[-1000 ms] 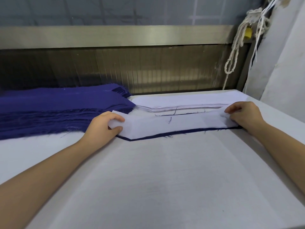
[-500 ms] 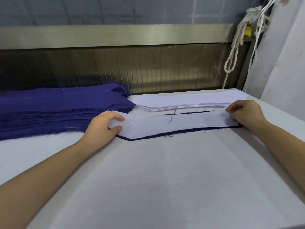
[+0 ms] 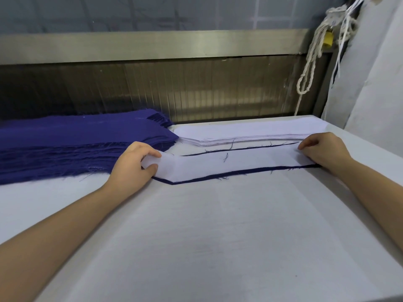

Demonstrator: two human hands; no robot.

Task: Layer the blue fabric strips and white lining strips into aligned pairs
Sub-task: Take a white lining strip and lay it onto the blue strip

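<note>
A white lining strip (image 3: 235, 163) lies on top of a blue fabric strip (image 3: 209, 179), whose dark edge shows along the near and far sides. My left hand (image 3: 133, 165) pinches the left end of the white strip between thumb and fingers. My right hand (image 3: 322, 150) holds the right end with curled fingers. A tall stack of blue strips (image 3: 72, 141) sits at the back left. A low stack of white lining strips (image 3: 246, 132) lies behind the pair.
The white table (image 3: 207, 236) stretches toward me. A metal-framed ribbed panel (image 3: 174, 90) closes the back. White cords (image 3: 309, 66) hang at the right rear beside a pale wall (image 3: 375, 73).
The white strip has slid slightly toward me, so more of the blue strip's far edge shows. Both hands kept their hold on the ends.
</note>
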